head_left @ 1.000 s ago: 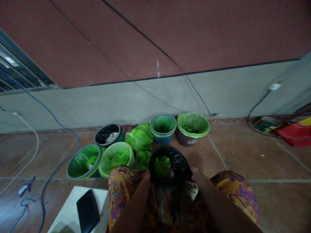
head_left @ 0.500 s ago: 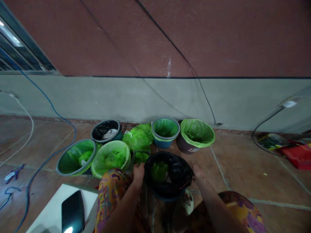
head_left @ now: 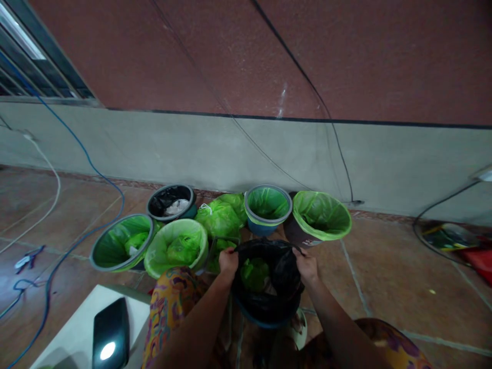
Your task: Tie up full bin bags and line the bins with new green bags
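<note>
Between my knees stands a blue bin (head_left: 266, 323) lined with a black plastic bag (head_left: 286, 271). Inside the bag lie a green bag bundle (head_left: 254, 275) and something pale. My left hand (head_left: 229, 262) is closed on the left edge of the black bag. On the opposite edge, my right hand (head_left: 307, 266) grips the same bag, and its mouth is stretched wide between the two. The bag's far edge stands raised above the bin's rim. Just beyond my left hand is a small clear-sided container (head_left: 215, 261) with green plastic in it.
Several lined bins stand along the wall, including a blue one (head_left: 265, 228) and a dark one (head_left: 300, 236). Tied green bags (head_left: 219, 218) lie among them. A phone (head_left: 111, 328) rests on a white surface (head_left: 77, 328) at left. A blue cable (head_left: 73, 256) crosses the floor.
Both hands have shifted from the bin's sides up onto the bag's edge and closed slightly inward. The bag's far edge is pulled up off the rim. The view has turned slightly.
</note>
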{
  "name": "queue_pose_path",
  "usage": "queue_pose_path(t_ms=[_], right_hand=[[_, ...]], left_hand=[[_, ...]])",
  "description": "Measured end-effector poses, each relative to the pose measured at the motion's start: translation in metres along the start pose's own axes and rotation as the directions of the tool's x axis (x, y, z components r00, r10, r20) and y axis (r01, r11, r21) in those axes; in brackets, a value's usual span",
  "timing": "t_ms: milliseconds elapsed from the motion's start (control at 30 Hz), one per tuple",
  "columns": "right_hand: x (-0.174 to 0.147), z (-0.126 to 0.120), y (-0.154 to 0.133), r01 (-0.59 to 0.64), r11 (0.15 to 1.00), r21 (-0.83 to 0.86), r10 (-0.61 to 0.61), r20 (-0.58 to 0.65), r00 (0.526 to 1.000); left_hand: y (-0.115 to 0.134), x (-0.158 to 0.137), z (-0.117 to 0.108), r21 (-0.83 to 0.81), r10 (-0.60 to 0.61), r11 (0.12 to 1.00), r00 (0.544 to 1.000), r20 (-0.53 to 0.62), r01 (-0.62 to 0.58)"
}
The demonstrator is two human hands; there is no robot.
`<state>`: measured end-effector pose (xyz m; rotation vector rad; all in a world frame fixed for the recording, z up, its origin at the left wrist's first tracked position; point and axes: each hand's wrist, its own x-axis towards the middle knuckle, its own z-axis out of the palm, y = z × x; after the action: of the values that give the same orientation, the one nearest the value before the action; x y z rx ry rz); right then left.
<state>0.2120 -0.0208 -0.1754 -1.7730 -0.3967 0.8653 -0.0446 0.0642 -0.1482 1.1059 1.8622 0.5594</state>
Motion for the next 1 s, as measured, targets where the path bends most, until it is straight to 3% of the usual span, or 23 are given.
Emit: queue_pose_path(t_ms=[100, 200, 300, 400, 467, 533, 600, 700, 800, 1000], right_hand=[[-0.003, -0.011, -0.002, 0.078, 0.994, 0.078, -0.077, -0.009, 0.997], [0.002, -0.016, -0.013, 0.078, 0.983, -0.167, -0.084, -0.031, 0.996], [0.011, -0.008, -0.032, 0.164, 0.873, -0.459, -0.131, 0.103, 0.986], [0.015, 0.008, -0.050, 0.283, 0.700, -0.656, -0.121, 0.281, 0.952], [0.013, 0.014, -0.056, 0.324, 0.645, -0.691, -0.109, 0.337, 0.935], [0.010, 0.014, -0.057, 0.344, 0.690, -0.637, -0.146, 0.344, 0.928], [0.005, 0.006, -0.053, 0.349, 0.761, -0.547, -0.209, 0.302, 0.930], [-0.001, -0.013, -0.044, 0.293, 0.812, -0.505, -0.250, 0.152, 0.956], [-0.011, -0.030, -0.033, 0.195, 0.820, -0.538, -0.203, 0.046, 0.978], [-0.057, -0.036, -0.008, -0.052, 0.791, -0.610, 0.032, -0.043, 0.999]], left_hand=[[-0.006, -0.006, -0.007, -0.010, 0.074, 0.997, 0.997, -0.004, -0.074], [-0.004, -0.006, -0.013, 0.036, 0.131, 0.991, 0.991, -0.010, -0.130], [0.013, -0.003, -0.012, 0.175, 0.230, 0.957, 0.973, 0.025, -0.230], [0.038, 0.001, -0.005, 0.399, 0.286, 0.850, 0.938, 0.197, -0.343], [0.052, 0.002, -0.003, 0.513, 0.275, 0.752, 0.904, 0.326, -0.414], [0.058, 0.001, -0.005, 0.557, 0.287, 0.682, 0.873, 0.394, -0.475], [0.057, -0.002, -0.011, 0.547, 0.354, 0.668, 0.862, 0.363, -0.505], [0.045, -0.008, -0.022, 0.508, 0.437, 0.716, 0.875, 0.209, -0.479], [0.029, -0.013, -0.032, 0.479, 0.401, 0.787, 0.912, 0.081, -0.389], [0.022, -0.016, -0.039, 0.488, 0.307, 0.815, 0.947, 0.092, -0.312]])
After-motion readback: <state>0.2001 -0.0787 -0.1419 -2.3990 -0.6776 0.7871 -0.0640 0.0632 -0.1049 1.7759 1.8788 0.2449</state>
